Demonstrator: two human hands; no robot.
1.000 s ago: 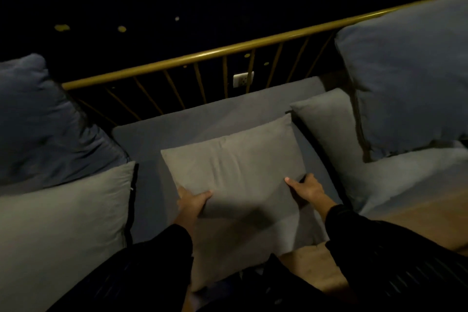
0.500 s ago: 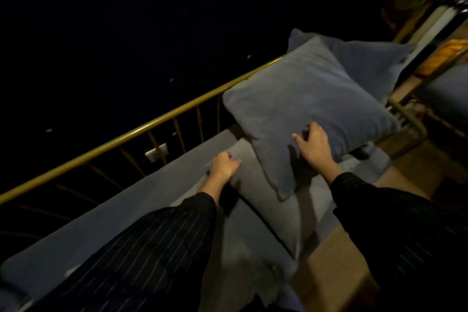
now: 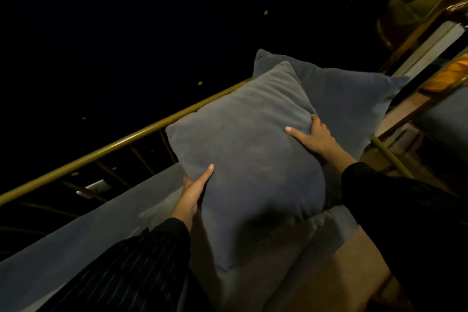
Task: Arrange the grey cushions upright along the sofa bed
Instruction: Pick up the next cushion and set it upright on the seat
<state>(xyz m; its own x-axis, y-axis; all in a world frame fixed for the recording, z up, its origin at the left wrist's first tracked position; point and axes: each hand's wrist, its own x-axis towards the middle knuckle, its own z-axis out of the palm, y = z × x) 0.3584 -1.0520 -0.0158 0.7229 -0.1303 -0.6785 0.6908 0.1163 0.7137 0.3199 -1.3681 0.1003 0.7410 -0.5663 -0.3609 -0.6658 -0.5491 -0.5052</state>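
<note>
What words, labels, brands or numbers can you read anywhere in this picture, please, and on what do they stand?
None can be read.
The grey cushion held by the left hand and the right hand: plain fabric, no tag showing.
The cushion behind it: no print either.
The white wall socket behind the gold rail: too small and dim to show any marking.

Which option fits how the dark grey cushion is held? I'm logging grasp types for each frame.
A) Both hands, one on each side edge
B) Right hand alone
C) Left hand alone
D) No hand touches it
A: the left hand takes the dark grey cushion at its left edge, and the right hand has its grip on the right edge.
</note>
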